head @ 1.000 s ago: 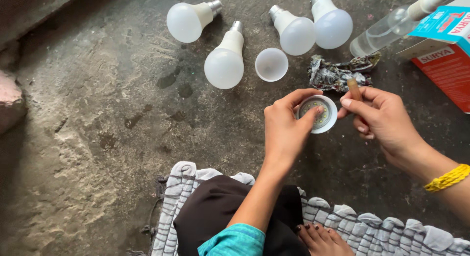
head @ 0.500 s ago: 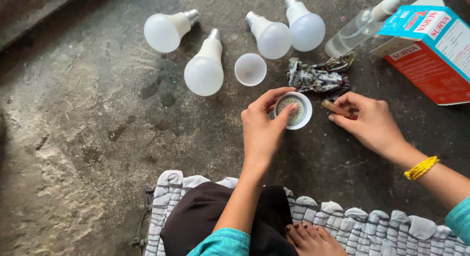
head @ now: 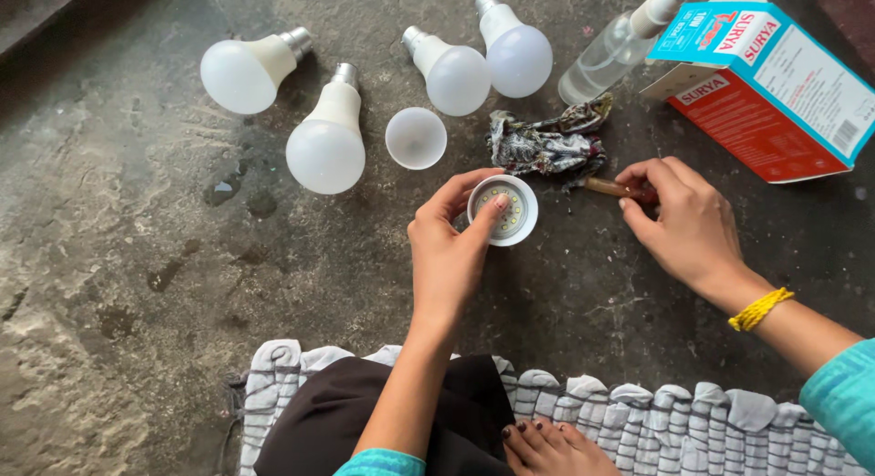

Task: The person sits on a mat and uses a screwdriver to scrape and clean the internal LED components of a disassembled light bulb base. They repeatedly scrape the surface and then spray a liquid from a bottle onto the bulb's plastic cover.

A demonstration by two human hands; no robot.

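Observation:
My left hand grips an opened white bulb base standing on the concrete floor, its round LED plate facing up, with one fingertip on the plate. My right hand pinches a small brown stick-like tool that lies low on the floor just right of the base. A detached white dome cover rests to the upper left of the base. A crumpled dark cloth lies just beyond the base.
Several whole white bulbs lie at the back. A clear spray bottle and an open red-and-blue carton sit at the far right. A grey woven mat lies under my legs.
My right hand has lowered the brown tool from beside the bulb base down to the floor at its right. My left hand stays on the base. The view has shifted.

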